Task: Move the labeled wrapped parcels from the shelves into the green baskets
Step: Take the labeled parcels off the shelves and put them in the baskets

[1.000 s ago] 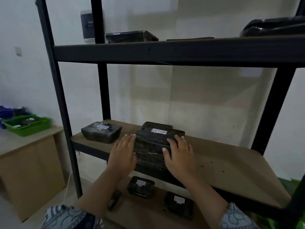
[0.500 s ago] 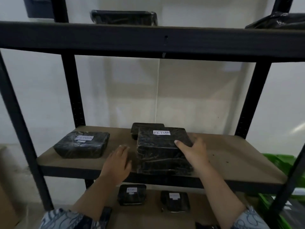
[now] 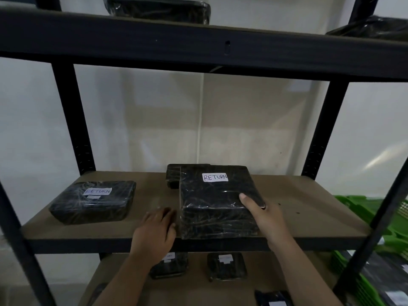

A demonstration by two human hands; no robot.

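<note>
Head view: right hand [image 3: 268, 219] grasping RETURN parcel [image 3: 212, 202] corner on shelf [image 3: 309, 195]; left hand [image 3: 156, 230] fingers [image 3: 165, 214] released, beside parcel's left face.

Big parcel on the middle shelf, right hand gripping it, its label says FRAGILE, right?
No. The head view shows the label on the big parcel reads RETURN, not FRAGILE; it is on the middle shelf, with the right hand gripping it.

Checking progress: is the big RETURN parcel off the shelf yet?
No, the parcel lies flat on the shelf; the right hand grips its corner.
</note>
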